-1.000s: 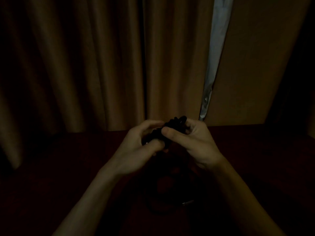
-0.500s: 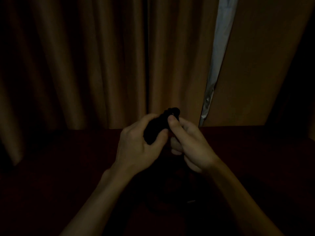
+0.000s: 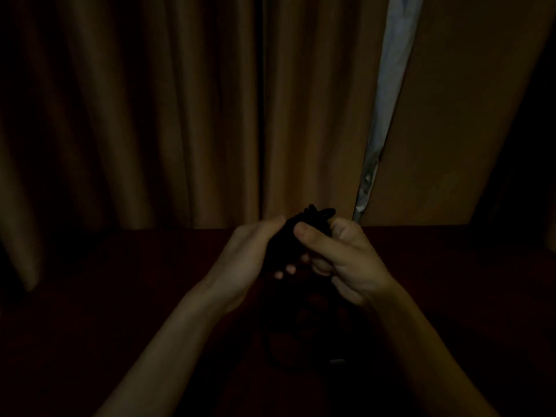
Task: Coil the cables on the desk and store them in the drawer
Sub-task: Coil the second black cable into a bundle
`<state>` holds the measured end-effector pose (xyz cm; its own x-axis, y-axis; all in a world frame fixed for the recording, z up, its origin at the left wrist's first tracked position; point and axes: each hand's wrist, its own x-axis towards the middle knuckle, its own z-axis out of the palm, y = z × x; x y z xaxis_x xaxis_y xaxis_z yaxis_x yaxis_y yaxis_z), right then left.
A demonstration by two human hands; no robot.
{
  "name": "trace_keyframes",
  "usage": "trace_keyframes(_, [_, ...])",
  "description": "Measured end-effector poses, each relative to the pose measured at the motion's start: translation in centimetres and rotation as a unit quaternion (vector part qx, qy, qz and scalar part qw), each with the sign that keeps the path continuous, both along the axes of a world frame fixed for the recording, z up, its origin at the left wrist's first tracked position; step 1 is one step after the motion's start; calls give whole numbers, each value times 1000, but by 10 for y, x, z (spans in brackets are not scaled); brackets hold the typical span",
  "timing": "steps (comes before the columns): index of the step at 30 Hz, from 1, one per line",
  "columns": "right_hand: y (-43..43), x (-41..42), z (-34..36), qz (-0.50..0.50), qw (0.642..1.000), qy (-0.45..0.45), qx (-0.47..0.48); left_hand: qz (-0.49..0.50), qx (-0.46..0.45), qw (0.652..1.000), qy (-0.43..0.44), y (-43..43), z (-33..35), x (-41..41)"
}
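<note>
The scene is very dim. A black cable bundle (image 3: 304, 230) is held up above the dark desk (image 3: 120, 296), between both hands. My left hand (image 3: 243, 263) wraps round its left side, fingertips showing underneath. My right hand (image 3: 343, 260) pinches the bundle's top with thumb and curled fingers. More black cable hangs down from the hands in loose loops (image 3: 301, 341) onto the desk, with a small pale plug end (image 3: 337, 361) near the front. No drawer is visible.
Brown curtains (image 3: 180, 115) hang right behind the desk's far edge, with a narrow pale gap (image 3: 388, 85) to the right of centre. The right edge of the view is black shadow.
My left thumb has come off the front of the bundle, its fingers now curl underneath. My right thumb has moved across the bundle's top. Both hands stay at about the same spot.
</note>
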<state>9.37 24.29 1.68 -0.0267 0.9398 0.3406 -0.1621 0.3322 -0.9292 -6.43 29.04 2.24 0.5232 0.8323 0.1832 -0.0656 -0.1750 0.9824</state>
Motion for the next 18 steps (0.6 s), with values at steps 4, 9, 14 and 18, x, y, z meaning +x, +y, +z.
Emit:
trace_keyframes(4, [3, -5, -1, -97, 995, 0, -1, 73, 203, 977, -2, 2, -9, 0])
trace_keyframes(9, [1, -6, 4, -116, 992, 5, -45, 92, 406, 907, 68, 3, -19, 2])
trace_keyframes(14, [0, -8, 2, -86, 994, -60, -21, 176, 457, 870, 58, 7, -25, 6])
trace_keyframes(18, [5, -5, -2, 17, 998, -57, -31, 191, 357, 914, -10, 7, -19, 2])
